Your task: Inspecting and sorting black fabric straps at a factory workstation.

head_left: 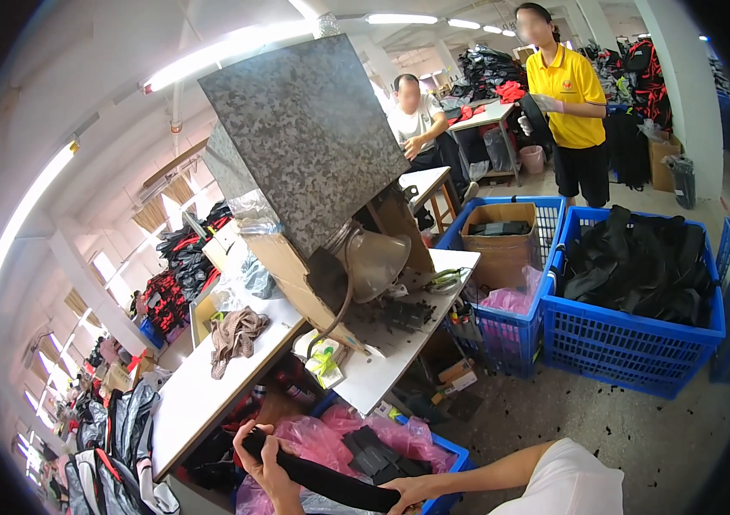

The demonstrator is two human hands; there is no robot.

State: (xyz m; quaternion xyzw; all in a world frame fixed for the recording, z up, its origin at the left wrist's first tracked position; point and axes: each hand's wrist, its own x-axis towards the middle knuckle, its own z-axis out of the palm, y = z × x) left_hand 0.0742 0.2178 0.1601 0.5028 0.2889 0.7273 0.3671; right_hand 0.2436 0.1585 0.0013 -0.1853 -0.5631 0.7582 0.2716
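A long black padded strap [331, 483] stretches between my two hands, low in the view. My left hand [269, 468] has its fingers wrapped round the strap's left end, which sticks up a little past the thumb. At the other end, my right hand [410, 493] grips the strap with the thumb on top. Below them stands a blue plastic crate [461, 463], lined with pink plastic bags [309, 438]. Several flat black pieces [378, 455] lie on the bags inside it.
A white-topped bench [365, 382] carries a galvanised metal hood [296, 129], black scraps and a brown cloth [236, 337]. To the right, one blue crate [631, 360] holds black straps, another [511, 339] a cardboard box [494, 249]. Two people, one in a yellow shirt [569, 86], are beyond.
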